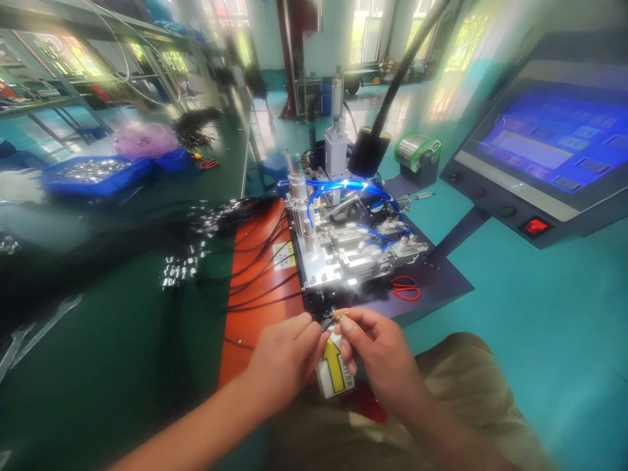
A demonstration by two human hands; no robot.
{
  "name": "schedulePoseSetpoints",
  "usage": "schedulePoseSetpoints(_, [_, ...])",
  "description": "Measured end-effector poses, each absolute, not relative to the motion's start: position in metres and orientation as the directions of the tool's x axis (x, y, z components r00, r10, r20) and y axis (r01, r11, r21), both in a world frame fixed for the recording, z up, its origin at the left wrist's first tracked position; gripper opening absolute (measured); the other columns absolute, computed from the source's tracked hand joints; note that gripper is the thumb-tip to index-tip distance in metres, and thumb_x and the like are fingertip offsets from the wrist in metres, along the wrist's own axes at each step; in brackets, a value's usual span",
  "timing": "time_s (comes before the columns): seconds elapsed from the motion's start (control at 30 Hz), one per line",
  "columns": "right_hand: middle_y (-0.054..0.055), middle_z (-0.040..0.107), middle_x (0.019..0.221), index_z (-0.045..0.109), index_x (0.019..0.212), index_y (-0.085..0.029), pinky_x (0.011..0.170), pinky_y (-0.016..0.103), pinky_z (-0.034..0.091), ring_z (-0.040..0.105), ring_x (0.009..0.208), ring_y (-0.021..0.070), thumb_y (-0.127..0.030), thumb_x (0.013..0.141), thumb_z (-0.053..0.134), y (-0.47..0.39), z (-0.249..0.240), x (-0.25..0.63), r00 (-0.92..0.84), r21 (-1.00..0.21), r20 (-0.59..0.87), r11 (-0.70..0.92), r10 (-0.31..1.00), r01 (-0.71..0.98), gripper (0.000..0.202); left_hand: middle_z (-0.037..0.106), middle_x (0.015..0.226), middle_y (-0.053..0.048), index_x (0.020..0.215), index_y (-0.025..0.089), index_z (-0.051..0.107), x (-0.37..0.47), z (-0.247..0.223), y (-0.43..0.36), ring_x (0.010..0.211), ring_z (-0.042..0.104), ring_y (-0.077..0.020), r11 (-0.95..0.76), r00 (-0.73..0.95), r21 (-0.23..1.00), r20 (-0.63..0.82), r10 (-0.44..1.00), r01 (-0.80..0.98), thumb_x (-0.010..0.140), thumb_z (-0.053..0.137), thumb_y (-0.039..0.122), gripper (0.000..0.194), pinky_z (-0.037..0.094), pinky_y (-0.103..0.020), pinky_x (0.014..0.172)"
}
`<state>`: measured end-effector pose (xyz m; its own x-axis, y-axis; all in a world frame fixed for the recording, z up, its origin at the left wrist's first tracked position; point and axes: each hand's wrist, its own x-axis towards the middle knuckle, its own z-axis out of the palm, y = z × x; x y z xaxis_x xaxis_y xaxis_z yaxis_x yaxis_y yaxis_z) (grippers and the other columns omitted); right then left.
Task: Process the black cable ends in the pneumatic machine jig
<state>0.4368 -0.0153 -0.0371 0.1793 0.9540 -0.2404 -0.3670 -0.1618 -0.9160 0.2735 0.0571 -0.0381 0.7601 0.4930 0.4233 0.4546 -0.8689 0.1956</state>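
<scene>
Both hands meet at the front edge of a metal machine (pixel 338 255) with blue air tubes. My left hand (pixel 289 350) is closed, its fingers curled; what it holds is hidden. The thumb and fingers of my right hand (pixel 375 343) pinch a small metallic piece whose exact shape is too small to tell. Below the fingertips is a white label with a yellow arrow (pixel 333 366). Black cables (pixel 265 301) lie across the orange plate (pixel 240 356) left of the machine.
Red-handled scissors (pixel 405 288) lie on the machine's dark base. A solder spool (pixel 417 152) stands behind, a lit screen (pixel 554 140) at right. Bundled cables with shiny ends (pixel 181 268) and a blue tray of metal parts (pixel 95 175) are on the green table (pixel 112 366).
</scene>
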Motion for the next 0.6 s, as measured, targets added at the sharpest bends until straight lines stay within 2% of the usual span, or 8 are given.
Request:
schedulePoseSetpoints(0.13, [-0.002,0.06,0.061,0.067,0.098,-0.013,0.045,0.019,0.042,0.05,0.045,0.0075,-0.038,0.092,0.067,-0.015,-0.0428,0.4392,0.165,-0.891,-0.234,-0.144,0.958,-0.43,0.026,0.045,0.064,0.002,0.071,0.019,0.05,0.272,-0.0381,0.0571,0.052,0.036,-0.0113,-0.856,0.76,0.248,0.395,0.517,0.453,0.099,0.044,0.023,0.029,0.024,-0.027,0.049])
schedulePoseSetpoints(0.27, [-0.001,0.061,0.063,0.068,0.099,-0.014,0.043,0.018,0.04,0.049,0.044,0.0066,-0.035,0.09,0.069,-0.0144,-0.0452,0.4428,0.13,-0.85,-0.243,-0.146,0.961,-0.507,0.023,0.054,0.07,0.001,0.095,0.017,0.058,0.2721,-0.0366,0.0574,0.06,0.049,-0.0117,-0.809,0.729,0.388,0.37,0.576,0.443,0.1,0.042,0.026,0.019,0.032,-0.024,0.055])
schedulePoseSetpoints(0.43, [-0.003,0.058,0.057,0.069,0.09,-0.013,0.041,0.016,0.035,0.045,0.041,0.005,-0.032,0.089,0.072,-0.015,-0.0453,0.4427,0.093,-0.8,-0.269,-0.168,0.959,-0.576,0.019,0.054,0.065,0.002,0.082,0.018,0.054,0.2738,-0.0333,0.0553,0.056,0.047,-0.0109,-0.719,0.717,0.513,0.254,0.649,0.469,0.1,0.038,0.028,0.026,0.033,-0.023,0.054])
schedulePoseSetpoints(0.6, [-0.003,0.056,0.052,0.068,0.085,-0.013,0.039,0.016,0.033,0.042,0.038,0.0041,-0.032,0.089,0.072,-0.0152,-0.0473,0.4378,0.051,-0.741,-0.268,-0.172,0.962,-0.649,0.02,0.055,0.065,0.002,0.077,0.019,0.049,0.2748,-0.0285,0.0542,0.055,0.048,-0.0107,-0.636,0.736,0.609,0.122,0.666,0.475,0.096,0.038,0.025,0.022,0.032,-0.022,0.053])
